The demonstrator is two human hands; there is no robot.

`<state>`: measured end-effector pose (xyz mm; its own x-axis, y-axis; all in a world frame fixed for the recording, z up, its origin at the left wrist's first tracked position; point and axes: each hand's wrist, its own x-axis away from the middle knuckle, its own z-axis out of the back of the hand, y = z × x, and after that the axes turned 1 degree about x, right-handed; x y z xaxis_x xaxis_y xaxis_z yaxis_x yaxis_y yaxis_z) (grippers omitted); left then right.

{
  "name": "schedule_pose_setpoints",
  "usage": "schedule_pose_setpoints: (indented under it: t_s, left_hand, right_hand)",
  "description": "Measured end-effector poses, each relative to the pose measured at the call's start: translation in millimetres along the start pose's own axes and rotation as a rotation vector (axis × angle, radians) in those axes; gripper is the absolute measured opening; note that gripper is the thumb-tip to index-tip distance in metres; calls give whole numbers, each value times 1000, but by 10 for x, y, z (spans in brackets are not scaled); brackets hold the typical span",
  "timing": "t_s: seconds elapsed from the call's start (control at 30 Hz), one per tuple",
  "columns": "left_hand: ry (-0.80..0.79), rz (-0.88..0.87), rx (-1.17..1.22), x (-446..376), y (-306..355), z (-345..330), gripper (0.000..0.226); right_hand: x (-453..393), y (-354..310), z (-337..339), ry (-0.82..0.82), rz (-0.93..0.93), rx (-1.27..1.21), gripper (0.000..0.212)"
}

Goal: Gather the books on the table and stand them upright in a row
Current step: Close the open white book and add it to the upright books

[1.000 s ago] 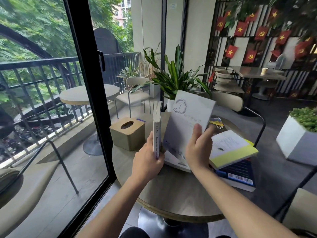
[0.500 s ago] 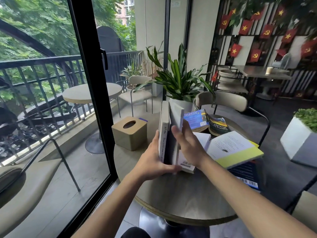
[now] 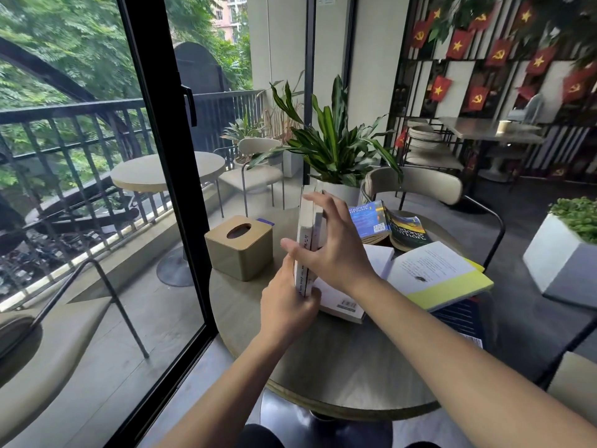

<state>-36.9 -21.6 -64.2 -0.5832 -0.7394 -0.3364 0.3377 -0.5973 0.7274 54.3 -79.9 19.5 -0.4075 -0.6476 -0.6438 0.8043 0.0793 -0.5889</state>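
Two white books (image 3: 309,231) stand upright side by side on the round table (image 3: 339,367), spines toward me. My left hand (image 3: 287,305) grips their lower near edge. My right hand (image 3: 336,250) rests against their right side with fingers spread, thumb across the spines. Flat on the table lie a white book (image 3: 342,303) under the standing pair, an open white and yellow book (image 3: 442,276), a dark blue book (image 3: 462,321) beneath it, a blue book (image 3: 368,219) and a dark landscape-cover book (image 3: 408,234).
A tan tissue box (image 3: 240,245) sits left of the standing books. A potted plant (image 3: 336,150) stands behind the table, with a chair (image 3: 420,185) to its right. A black-framed glass door (image 3: 168,189) runs along the left; a white planter (image 3: 562,260) stands at right.
My right hand swung the second white book from tilted open to upright against the first, then slid along its side. The left hand stayed on the books' near edge.
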Motion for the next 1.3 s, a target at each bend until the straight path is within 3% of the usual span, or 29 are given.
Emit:
schedule_pose_setpoints:
  t_s: [0.13,0.3,0.43,0.5,0.63,0.93,1.07,1.2,1.3]
  left_hand:
    - [56,19,59,45,12,-15,77]
    - [50,72,113,54,7,0,80]
    - [33,87,119,58,40,6,84]
    - [28,87,117,67,51,7,86]
    - [19,102,109,59,25,10,82]
    - [-14,67,80,59,61,45,80]
    - [-54,37,37,50,93,60,85]
    - [-91,15,16,47,105,66,88]
    - [-79,11,22,51,102,81,85]
  right_hand:
    - [20,-69,-59,8,41,41,54]
    - [4,-46,14,-124,-22,-82,67]
    - [54,183,83,68,-249,-138,67]
    - [88,437,109,127,-397,56,67]
    - [206,840,190,37,-716,400,70]
    - [-94,970,226,25,-1049,182,84]
    - [-212,1002,199,-147,-1050,137,74]
    - [-221,1069,150,-395,-897,485,84]
    - [-226,1066,141,-463,-881,537,101]
